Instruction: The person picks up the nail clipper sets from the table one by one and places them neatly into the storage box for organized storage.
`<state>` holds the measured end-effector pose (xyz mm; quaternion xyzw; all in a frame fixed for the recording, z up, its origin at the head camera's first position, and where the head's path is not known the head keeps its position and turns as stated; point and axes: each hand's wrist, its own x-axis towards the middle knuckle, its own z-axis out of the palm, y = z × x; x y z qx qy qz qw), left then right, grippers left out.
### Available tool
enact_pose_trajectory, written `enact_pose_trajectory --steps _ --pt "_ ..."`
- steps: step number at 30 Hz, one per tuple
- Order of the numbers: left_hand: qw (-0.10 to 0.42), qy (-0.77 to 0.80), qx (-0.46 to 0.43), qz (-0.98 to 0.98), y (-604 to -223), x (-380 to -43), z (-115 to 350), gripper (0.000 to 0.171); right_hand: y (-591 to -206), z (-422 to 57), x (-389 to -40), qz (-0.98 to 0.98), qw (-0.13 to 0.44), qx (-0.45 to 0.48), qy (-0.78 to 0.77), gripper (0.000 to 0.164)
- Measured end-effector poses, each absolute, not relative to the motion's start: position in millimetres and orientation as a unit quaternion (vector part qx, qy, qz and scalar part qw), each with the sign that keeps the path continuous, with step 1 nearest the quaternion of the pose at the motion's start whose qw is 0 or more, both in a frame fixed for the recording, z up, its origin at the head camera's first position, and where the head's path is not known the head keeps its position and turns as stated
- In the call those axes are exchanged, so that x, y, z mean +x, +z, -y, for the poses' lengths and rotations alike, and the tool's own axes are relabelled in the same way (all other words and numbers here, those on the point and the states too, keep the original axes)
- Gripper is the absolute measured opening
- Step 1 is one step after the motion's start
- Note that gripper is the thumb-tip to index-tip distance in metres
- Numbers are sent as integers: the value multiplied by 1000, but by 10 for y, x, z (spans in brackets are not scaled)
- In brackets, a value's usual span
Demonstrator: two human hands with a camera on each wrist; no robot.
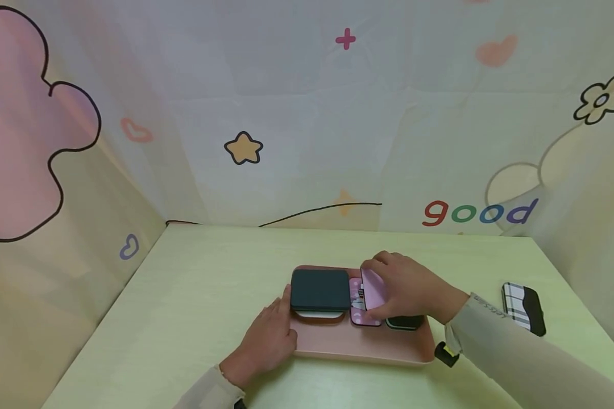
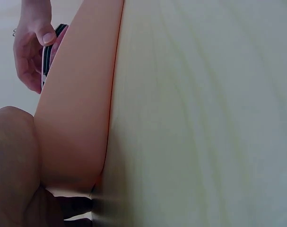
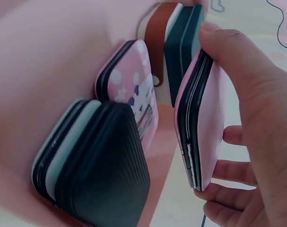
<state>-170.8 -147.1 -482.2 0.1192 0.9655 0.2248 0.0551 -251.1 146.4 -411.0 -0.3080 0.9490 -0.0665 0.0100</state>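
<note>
My right hand [image 1: 409, 284] pinches a thin pink compact mirror [image 3: 212, 127] with a black rim, held tilted above the tray; the thumb is on one edge, fingers on the opposite one. Just beneath it, a pink patterned compact [image 3: 129, 85] with a cartoon print lies in the pink tray [image 1: 337, 343]. Beside the wrist is a black ridged compact [image 3: 103, 156] with a mint band, partly covered by the hand in the head view. Extended fingers of my left hand [image 1: 266, 338] rest along the tray's left side, with the thumb by its front corner.
A dark green compact [image 1: 319, 289] sits on a white and brown one [image 1: 319, 318] at the tray's left. Outside the tray, a plaid and black compact [image 1: 523, 308] lies on the table to the right. A printed curtain [image 1: 297, 113] hangs behind the table.
</note>
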Motion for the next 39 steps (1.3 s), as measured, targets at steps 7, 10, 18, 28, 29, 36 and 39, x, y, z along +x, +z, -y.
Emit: enact_pose_trajectory --steps 7,10,18,28,29,36,39 --pt "56 218 119 -967 -4816 -1711 1471 75 -4185 -1386 -2517 -949 11 -312 -51 91" --pt "56 216 117 -968 -4818 -1714 1473 75 -4229 -1361 -2528 -946 9 -320 -43 89" --pt "54 216 117 -968 -4820 -1712 1472 75 -4280 -1292 -2505 -944 13 -329 -40 93" --pt "59 218 115 -967 -4799 -1704 1458 75 -4326 -1257 -2477 -950 15 -312 -14 104" --pt "59 218 116 -967 -4800 -1705 1457 75 -4331 -1254 -2475 -951 16 -310 -13 104" --pt "58 220 113 -967 -4812 -1707 1458 76 -4339 -1228 -2475 -951 15 -307 -5 106" --pt "57 220 113 -967 -4814 -1704 1459 76 -4347 -1217 -2488 -950 17 -313 -2 107"
